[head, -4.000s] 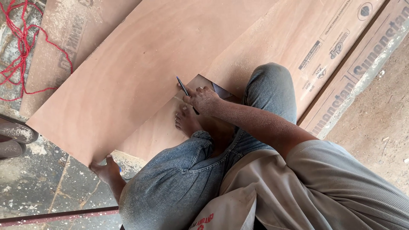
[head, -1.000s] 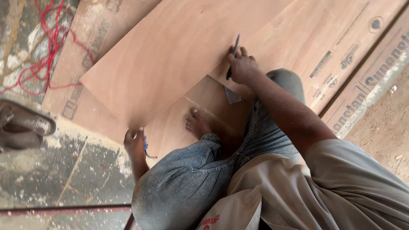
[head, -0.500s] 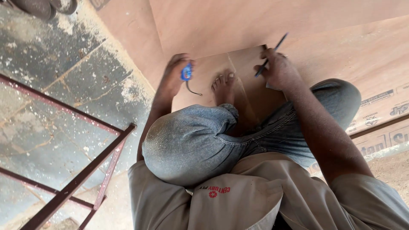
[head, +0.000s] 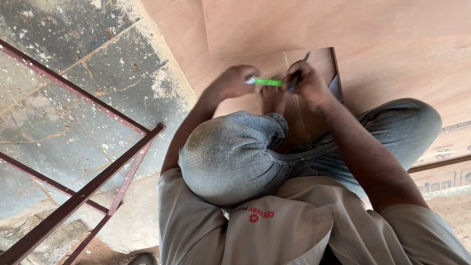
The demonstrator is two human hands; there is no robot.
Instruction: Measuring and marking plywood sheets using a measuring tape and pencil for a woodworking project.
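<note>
I squat on a brown plywood sheet [head: 392,73], with my bare foot [head: 273,99] on it beside my jeans-clad knee [head: 230,152]. My left hand [head: 230,81] is closed around a small tape measure, mostly hidden in the fist. A bright green strip [head: 265,82], blurred, stretches from it to my right hand [head: 308,83]. That hand also grips a dark pencil [head: 300,66] whose tip points up toward the edge of a second plywood sheet [head: 343,24] lying on top.
A rusty red metal frame [head: 83,98] slants over the stained concrete floor [head: 59,49] at the left. More plywood with printed labels [head: 451,142] lies at the right edge. The plywood's left edge runs diagonally by my left arm.
My left hand with the tape measure has come up beside my right hand. The green strip now spans between them. The view has shifted slightly down and closer.
</note>
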